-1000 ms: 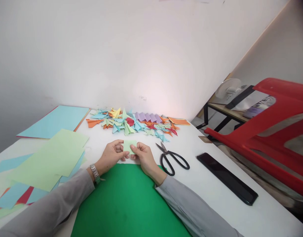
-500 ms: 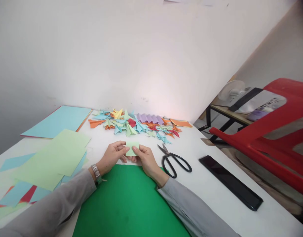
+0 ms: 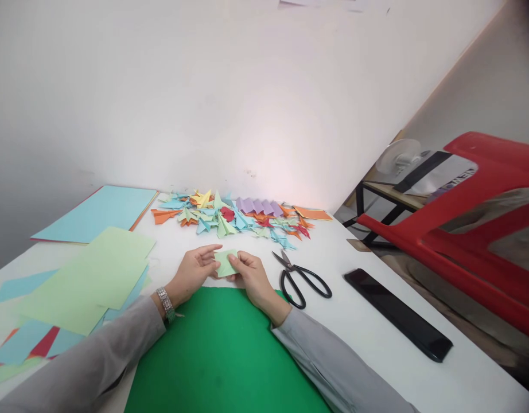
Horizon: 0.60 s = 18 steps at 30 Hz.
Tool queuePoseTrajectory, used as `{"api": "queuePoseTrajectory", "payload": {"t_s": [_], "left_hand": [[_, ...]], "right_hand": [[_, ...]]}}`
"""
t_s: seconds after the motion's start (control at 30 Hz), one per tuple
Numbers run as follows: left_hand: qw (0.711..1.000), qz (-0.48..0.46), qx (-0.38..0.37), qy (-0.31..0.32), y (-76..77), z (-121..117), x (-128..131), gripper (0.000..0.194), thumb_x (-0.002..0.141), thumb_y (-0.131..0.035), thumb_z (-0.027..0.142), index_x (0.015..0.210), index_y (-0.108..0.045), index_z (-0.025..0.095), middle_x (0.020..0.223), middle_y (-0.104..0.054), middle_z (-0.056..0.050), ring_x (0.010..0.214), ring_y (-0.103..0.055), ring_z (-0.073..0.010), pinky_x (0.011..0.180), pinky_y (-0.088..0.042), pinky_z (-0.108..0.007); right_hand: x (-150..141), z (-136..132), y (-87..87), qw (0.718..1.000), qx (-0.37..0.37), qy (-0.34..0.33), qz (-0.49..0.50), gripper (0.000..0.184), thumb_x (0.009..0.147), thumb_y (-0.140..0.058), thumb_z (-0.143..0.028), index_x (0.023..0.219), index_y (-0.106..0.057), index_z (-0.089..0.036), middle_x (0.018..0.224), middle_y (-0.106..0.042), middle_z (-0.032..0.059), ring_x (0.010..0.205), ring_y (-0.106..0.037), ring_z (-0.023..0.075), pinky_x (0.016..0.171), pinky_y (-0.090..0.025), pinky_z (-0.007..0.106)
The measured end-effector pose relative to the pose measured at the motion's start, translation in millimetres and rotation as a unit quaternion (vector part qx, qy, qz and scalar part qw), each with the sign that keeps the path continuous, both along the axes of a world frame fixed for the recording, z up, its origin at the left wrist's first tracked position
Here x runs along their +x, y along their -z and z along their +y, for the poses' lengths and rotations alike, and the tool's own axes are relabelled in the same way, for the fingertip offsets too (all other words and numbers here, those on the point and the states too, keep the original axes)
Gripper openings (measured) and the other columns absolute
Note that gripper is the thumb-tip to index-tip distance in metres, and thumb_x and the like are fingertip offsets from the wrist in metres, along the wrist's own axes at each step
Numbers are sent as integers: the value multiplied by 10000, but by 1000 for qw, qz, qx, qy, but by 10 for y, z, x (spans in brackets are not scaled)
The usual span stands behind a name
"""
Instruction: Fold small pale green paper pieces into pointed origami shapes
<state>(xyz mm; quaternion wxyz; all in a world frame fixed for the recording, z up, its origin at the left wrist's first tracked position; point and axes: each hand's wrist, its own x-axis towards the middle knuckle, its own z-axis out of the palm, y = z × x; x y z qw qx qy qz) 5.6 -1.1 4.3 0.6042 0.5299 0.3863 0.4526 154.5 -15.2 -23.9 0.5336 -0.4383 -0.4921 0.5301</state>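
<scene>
A small light green square of paper point(image 3: 224, 266) is held between my two hands, above the far edge of a green sheet point(image 3: 225, 350). My right hand point(image 3: 255, 279) pinches its right side, thumb on top and fingers behind. At the left edge, my left hand point(image 3: 194, 272) grips the paper between thumb and fingers, with the index finger stretched out above it. The paper is tilted. Part of the fingers behind it is hidden. Black-handled scissors point(image 3: 296, 269) lie slightly open just right of my right hand.
Folded paper planes point(image 3: 225, 227) in several colours lie along the wall, beside a pleated purple paper point(image 3: 259, 206). Light green sheets point(image 3: 92, 275) and a blue sheet point(image 3: 98, 215) are on the left. A black phone-like slab point(image 3: 397, 312) and a red chair point(image 3: 423, 229) are on the right.
The small green paper has tilted and shifted slightly, with its left edge lower. My left index finger has lifted off its top edge. The whole view has shifted a little.
</scene>
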Motion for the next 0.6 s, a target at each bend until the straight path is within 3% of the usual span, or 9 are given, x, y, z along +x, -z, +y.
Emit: {"api": "queuePoseTrajectory", "payload": {"t_s": [0.1, 0.3, 0.43, 0.6], "left_hand": [[1000, -3, 7, 24, -16, -16, 7, 560, 630, -718, 267, 1140, -533, 129, 584, -533, 77, 535, -583, -103, 535, -553, -276], [998, 12, 10, 56, 47, 17, 28, 359, 577, -766, 272, 838, -576, 117, 707, -653, -22, 598, -616, -130, 529, -527, -256], [998, 9, 25, 52, 72, 29, 23, 326, 603, -744, 251, 850, -578, 117, 678, -654, -21, 577, -603, -122, 513, -502, -241], [999, 16, 2, 45, 61, 15, 21, 423, 531, -779, 190, 886, -560, 123, 693, -667, -22, 564, -610, -128, 510, -487, -239]], "right_hand": [[-5, -2, -22, 1000, 3, 10, 0, 389, 692, -647, -532, 593, -515, -179, 529, -531, -36, 457, -483, 99, 457, -396, 226], [-22, -28, -59, 1000, -7, 6, -4, 373, 691, -654, -518, 627, -511, -180, 494, -501, -53, 436, -455, 89, 430, -358, 215], [-30, -59, -96, 999, -16, 3, -33, 366, 664, -682, -498, 621, -502, -183, 468, -518, -52, 428, -454, 92, 412, -329, 208], [-23, -62, -88, 999, -30, 2, -38, 381, 650, -687, -505, 587, -502, -178, 457, -532, -43, 411, -455, 89, 410, -327, 204]]}}
